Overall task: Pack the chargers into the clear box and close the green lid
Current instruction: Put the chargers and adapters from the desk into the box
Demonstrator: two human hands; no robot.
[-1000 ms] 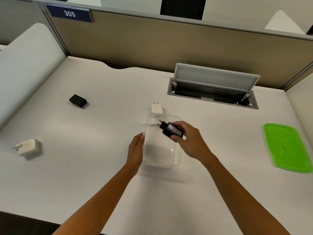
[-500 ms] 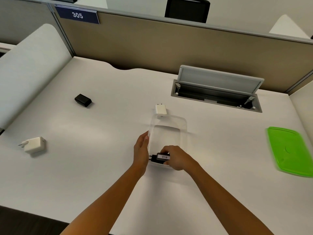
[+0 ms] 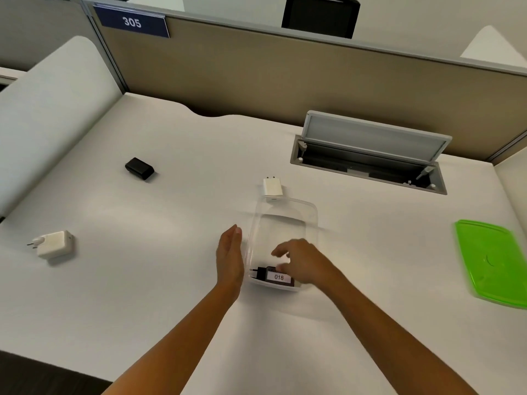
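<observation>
Clear box (image 3: 285,220) sits open at centre of the white tabletop (image 3: 171,280), long axis running 12 to 6 o'clock. Inside it, at the 6 o'clock end, lies a black charger (image 3: 275,276) w/ a white "018" label facing up, prongs pointing to 9 o'clock. Right hand (image 3: 306,265) hovers over that end of the box, fingers (image 3: 281,250) spread and loose, gripping nothing; whether the palm touches the charger can't be told. Left hand (image 3: 231,258) stands flat and upright along the box's 9 o'clock wall, fingers straight, released, just beside or touching the wall, can't tell which. A small white charger (image 3: 273,186) lies on the tabletop just beyond the box's 12 o'clock end, prongs pointing away from the person. A second black charger (image 3: 139,168) sits well apart toward 10 o'clock. A bigger white charger (image 3: 54,244) lies far out at 9 o'clock, prongs pointing left. Green lid (image 3: 493,260) lies flat on the tabletop well apart at 3 o'clock, partly cut by frame edge. Open grey cable hatch (image 3: 373,143) sits in the tabletop at approx 1 o'clock. Partition behind carries a blue "305" sign (image 3: 132,22).
</observation>
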